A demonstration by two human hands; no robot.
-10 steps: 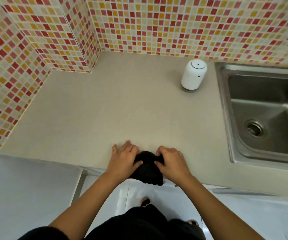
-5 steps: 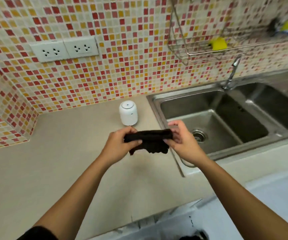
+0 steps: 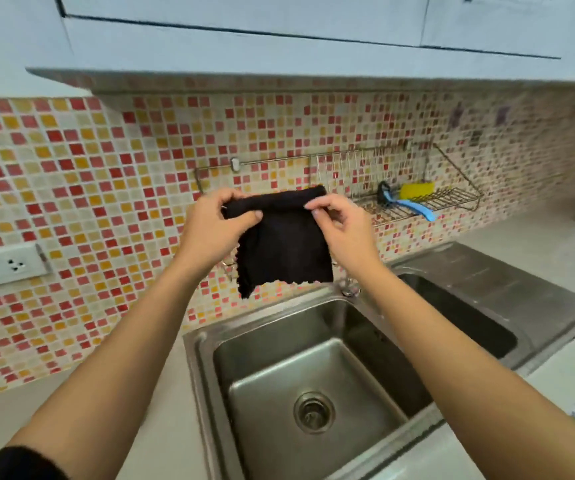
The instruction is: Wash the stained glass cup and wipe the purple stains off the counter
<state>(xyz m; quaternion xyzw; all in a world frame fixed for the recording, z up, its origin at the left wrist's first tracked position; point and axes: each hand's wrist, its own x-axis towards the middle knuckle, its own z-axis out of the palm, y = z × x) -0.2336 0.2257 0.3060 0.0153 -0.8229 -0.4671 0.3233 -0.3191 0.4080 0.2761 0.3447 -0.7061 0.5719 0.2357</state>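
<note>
Hands (image 3: 215, 230) (image 3: 343, 230) pinching black cloth (image 3: 284, 244), sink (image 3: 203, 344) below

Plain black cloth (image 3: 284, 244) at centre. Behind it, a wall of small mosaic tiles (image 3: 106, 188): red, orange, yellow and cream squares, scattered without order. Six o'clock: dull silver-grey sink (image 3: 196, 358) in a beige counter (image 3: 168, 427). Two o'clock: yellow sponge (image 3: 417, 189) and blue-handled brush (image 3: 417, 207) on a silver wire rack (image 3: 452, 199). Nine o'clock: white socket plate (image 3: 2, 265). Twelve o'clock: pale bluish-white cabinets (image 3: 279, 46). Seven o'clock: black sleeve (image 3: 19, 462).
</note>
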